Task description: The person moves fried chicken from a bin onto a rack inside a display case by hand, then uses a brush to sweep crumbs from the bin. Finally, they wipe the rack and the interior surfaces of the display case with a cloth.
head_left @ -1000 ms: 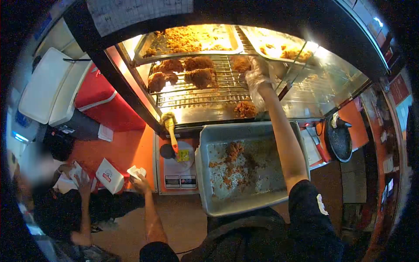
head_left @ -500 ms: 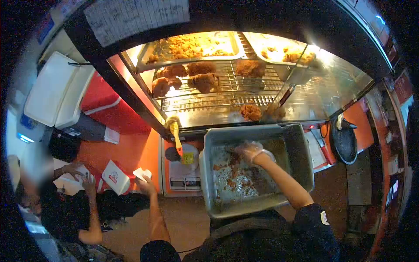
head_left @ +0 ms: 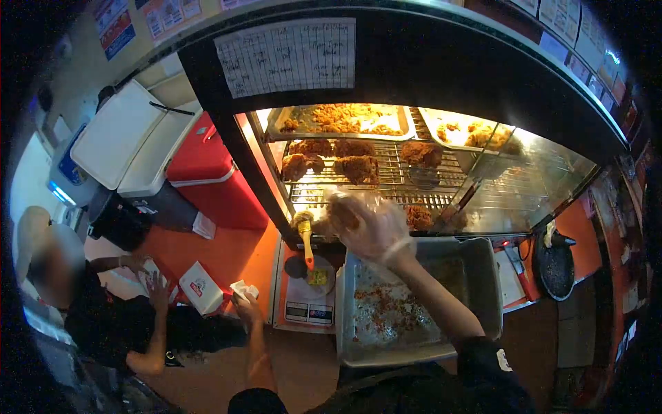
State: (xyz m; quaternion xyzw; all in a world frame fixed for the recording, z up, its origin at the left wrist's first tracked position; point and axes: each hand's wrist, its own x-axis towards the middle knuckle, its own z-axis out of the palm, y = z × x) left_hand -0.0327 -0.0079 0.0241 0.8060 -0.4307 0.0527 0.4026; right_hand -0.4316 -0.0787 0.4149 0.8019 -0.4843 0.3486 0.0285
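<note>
My right hand (head_left: pixel 376 231), in a clear plastic glove, is closed around a brown piece of fried chicken (head_left: pixel 343 212). It is raised at the open front of the heated display cabinet, above the back rim of the grey tub (head_left: pixel 476 303). Brown crumbs (head_left: pixel 389 307) are scattered over the tub's floor. Off to the left, my left hand (head_left: pixel 249 309) grips a crumpled white paper (head_left: pixel 243 290) beside a white printed box (head_left: pixel 201 288). Inside the cabinet, fried chicken pieces (head_left: pixel 356 169) lie on a wire rack (head_left: pixel 396 181).
Trays of fried food (head_left: pixel 343 123) fill the cabinet's back. A brush (head_left: pixel 306 241) leans by its left corner near a scale (head_left: pixel 308 310). A black pan (head_left: pixel 554 269) lies right. At left, a co-worker's hands (head_left: pixel 155 286) hold a white box, near a red cooler (head_left: pixel 214 179).
My right hand has lifted from inside the tub to the cabinet front with the fried chicken. The camera view has tilted up. My left hand still holds the paper.
</note>
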